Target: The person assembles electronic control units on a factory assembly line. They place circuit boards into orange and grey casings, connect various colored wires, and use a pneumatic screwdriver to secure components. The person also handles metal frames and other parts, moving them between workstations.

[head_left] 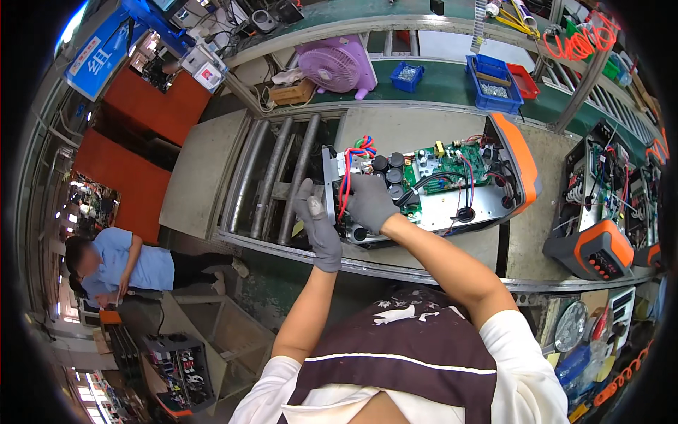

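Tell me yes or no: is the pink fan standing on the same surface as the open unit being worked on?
No: the pink fan stands on the green belt behind, while the open unit lies on the grey workbench nearer the person.

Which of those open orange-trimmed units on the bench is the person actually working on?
The big one in the middle, with both gloved hands at its left end; the two others sit untouched to the right.

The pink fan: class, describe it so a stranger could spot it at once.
Start at the green conveyor belt running along the far side of the workbench. The pink fan stands at its left end, beside blue parts bins. Nothing else there is round, grilled and pink.
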`<state>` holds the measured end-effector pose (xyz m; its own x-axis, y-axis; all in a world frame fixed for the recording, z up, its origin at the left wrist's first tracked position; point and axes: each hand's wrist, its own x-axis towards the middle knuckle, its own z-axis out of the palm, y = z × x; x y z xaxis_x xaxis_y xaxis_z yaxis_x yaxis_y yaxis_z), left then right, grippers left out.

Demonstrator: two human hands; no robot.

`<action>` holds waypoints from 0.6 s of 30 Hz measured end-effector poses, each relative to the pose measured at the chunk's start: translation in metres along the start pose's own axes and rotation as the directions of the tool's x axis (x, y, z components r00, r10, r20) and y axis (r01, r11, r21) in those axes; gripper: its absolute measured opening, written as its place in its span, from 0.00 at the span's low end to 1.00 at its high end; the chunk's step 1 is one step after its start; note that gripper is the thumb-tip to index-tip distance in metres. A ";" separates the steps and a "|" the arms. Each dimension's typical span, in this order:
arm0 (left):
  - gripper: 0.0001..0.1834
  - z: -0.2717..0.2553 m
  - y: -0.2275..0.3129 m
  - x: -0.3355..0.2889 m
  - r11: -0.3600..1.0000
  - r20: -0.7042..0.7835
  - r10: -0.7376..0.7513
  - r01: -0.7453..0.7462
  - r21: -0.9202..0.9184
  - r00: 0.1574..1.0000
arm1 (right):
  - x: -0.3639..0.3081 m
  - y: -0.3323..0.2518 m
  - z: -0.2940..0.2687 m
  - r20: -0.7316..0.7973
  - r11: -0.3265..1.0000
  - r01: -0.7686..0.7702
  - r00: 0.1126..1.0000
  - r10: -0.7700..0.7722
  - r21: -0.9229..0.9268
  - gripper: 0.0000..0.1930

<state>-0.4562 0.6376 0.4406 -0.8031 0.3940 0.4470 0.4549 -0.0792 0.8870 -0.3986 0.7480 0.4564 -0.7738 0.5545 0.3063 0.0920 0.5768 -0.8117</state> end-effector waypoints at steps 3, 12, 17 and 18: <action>0.28 0.000 0.001 0.001 0.998 0.029 -0.055 0.055 -0.029 0.998 | 0.001 0.004 -0.001 0.010 0.998 0.002 1.000 -0.003 0.069 0.06; 0.29 -0.003 -0.001 -0.001 0.992 0.047 -0.114 0.116 -0.049 0.992 | -0.006 0.005 -0.001 -0.006 0.999 -0.017 1.000 0.017 -0.042 0.06; 0.27 0.001 -0.007 0.001 0.985 0.035 -0.107 0.110 -0.131 0.994 | 0.000 0.003 -0.010 0.135 0.990 -0.134 0.981 0.140 -0.047 0.11; 0.27 0.002 -0.009 0.001 0.983 0.036 -0.097 0.101 -0.151 0.995 | 0.001 -0.001 -0.014 0.175 0.983 -0.182 0.969 0.175 0.026 0.11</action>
<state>-0.4606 0.6403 0.4334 -0.8291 0.4323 0.3546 0.3078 -0.1764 0.9349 -0.3904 0.7566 0.4643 -0.8434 0.5330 0.0680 0.2147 0.4504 -0.8666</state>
